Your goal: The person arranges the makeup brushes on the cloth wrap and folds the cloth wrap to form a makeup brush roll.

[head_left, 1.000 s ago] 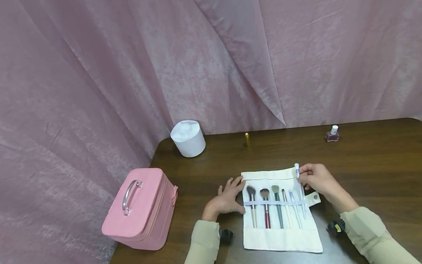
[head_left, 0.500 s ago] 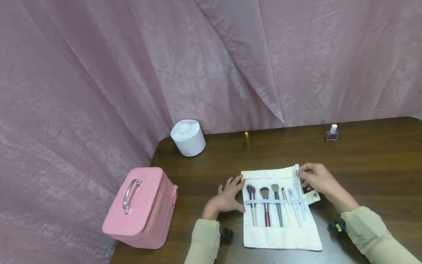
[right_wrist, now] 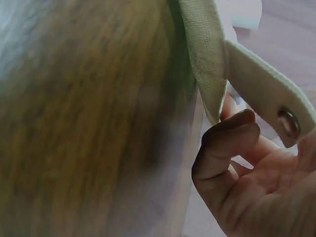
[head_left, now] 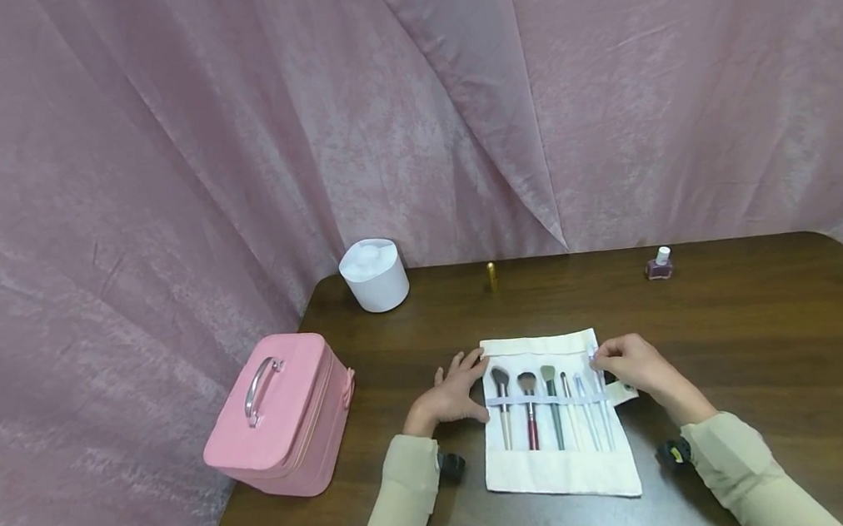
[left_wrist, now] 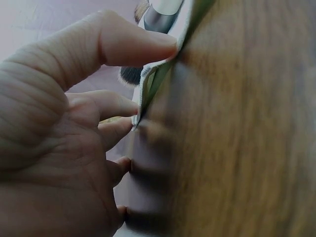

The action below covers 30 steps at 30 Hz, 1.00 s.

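A cream fabric brush roll [head_left: 530, 472] lies unrolled on the table, with several makeup brushes [head_left: 529, 408] side by side under its pale elastic band. At its right edge my right hand [head_left: 637, 365] pinches the upper end of a slim pale blue makeup brush [head_left: 604, 414], whose tip is partly hidden by the fingers. My left hand [head_left: 448, 396] is spread, its fingertips and thumb touching the roll's left edge; in the left wrist view the thumb [left_wrist: 143, 47] presses on the fabric. A snap strap [right_wrist: 269, 89] sticks out from the roll beside my right hand.
A pink vanity case [head_left: 277, 418] with a silver handle stands at the left. Along the back of the table [head_left: 759, 334] are a white round container [head_left: 376, 279], a small gold tube [head_left: 492, 278] and a nail polish bottle [head_left: 659, 265]. A pink curtain hangs behind.
My right hand has moved slightly down toward me, and the pale blue brush has slid lower along the roll with it. The left hand stays in place.
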Each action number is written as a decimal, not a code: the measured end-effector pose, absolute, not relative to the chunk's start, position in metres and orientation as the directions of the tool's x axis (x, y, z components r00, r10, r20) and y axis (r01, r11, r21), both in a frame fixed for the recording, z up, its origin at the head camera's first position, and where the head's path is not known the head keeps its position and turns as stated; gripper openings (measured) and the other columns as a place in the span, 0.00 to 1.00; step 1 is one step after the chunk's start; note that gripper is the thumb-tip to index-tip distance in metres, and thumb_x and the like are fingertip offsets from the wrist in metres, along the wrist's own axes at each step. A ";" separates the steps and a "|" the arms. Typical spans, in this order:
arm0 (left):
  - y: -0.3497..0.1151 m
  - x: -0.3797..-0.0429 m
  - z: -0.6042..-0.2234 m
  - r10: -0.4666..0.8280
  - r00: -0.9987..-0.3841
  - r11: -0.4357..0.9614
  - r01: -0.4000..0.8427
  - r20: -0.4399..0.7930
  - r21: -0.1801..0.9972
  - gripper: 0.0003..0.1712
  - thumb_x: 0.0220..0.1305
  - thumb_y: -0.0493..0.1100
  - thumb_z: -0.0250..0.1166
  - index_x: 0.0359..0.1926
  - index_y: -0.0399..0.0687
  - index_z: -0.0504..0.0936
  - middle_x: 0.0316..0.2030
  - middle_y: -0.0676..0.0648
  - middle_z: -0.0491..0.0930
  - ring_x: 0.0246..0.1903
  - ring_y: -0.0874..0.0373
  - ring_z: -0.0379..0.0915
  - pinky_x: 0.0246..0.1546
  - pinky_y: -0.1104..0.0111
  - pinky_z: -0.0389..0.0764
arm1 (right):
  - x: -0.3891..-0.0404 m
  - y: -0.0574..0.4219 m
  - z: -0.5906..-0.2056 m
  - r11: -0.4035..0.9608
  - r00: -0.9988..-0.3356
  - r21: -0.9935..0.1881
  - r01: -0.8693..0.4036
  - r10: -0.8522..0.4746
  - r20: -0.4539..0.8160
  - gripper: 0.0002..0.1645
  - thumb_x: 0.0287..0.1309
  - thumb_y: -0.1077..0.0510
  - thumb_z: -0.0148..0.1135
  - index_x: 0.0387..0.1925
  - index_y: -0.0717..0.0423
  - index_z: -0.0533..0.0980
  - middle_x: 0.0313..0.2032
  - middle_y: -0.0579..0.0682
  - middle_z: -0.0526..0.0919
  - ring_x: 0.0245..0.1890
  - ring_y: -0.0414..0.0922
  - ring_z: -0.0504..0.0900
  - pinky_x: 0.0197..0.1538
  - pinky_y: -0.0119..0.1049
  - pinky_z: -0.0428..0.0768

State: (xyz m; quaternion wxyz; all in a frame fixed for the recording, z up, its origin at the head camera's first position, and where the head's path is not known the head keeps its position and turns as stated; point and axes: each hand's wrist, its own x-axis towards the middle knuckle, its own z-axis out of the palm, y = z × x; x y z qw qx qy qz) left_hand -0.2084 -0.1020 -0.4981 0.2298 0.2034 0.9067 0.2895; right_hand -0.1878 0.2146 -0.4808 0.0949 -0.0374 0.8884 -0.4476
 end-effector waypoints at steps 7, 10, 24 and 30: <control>-0.103 -0.208 -0.497 0.501 -0.811 0.747 0.228 -0.303 0.625 0.56 0.52 0.36 0.75 0.79 0.45 0.56 0.80 0.49 0.43 0.79 0.47 0.29 0.72 0.42 0.32 | -0.185 0.215 -0.481 0.645 -0.973 -0.764 -0.002 -0.177 -0.147 0.08 0.59 0.62 0.65 0.28 0.64 0.84 0.29 0.51 0.80 0.31 0.46 0.72 0.35 0.39 0.70; -0.103 -0.208 -0.497 0.502 -0.812 0.746 0.231 -0.299 0.625 0.56 0.52 0.36 0.75 0.79 0.45 0.56 0.80 0.50 0.43 0.79 0.47 0.29 0.72 0.42 0.32 | -0.183 0.215 -0.482 0.659 -0.972 -0.753 -0.009 -0.182 -0.148 0.08 0.58 0.62 0.66 0.28 0.64 0.85 0.31 0.54 0.83 0.32 0.46 0.74 0.36 0.39 0.72; -0.101 -0.210 -0.499 0.498 -0.814 0.757 0.241 -0.298 0.607 0.56 0.53 0.38 0.75 0.79 0.46 0.56 0.80 0.50 0.44 0.79 0.48 0.29 0.72 0.42 0.33 | -0.180 0.210 -0.481 0.687 -0.954 -0.721 0.093 -0.145 -0.262 0.11 0.57 0.59 0.66 0.33 0.64 0.87 0.30 0.54 0.79 0.27 0.47 0.72 0.26 0.38 0.70; -0.102 -0.210 -0.500 0.496 -0.814 0.757 0.235 -0.303 0.609 0.56 0.53 0.37 0.76 0.79 0.46 0.57 0.80 0.50 0.44 0.79 0.47 0.30 0.72 0.42 0.33 | -0.180 0.210 -0.483 0.698 -0.958 -0.712 0.069 -0.153 -0.243 0.10 0.55 0.60 0.66 0.28 0.63 0.87 0.25 0.50 0.77 0.22 0.45 0.70 0.25 0.36 0.69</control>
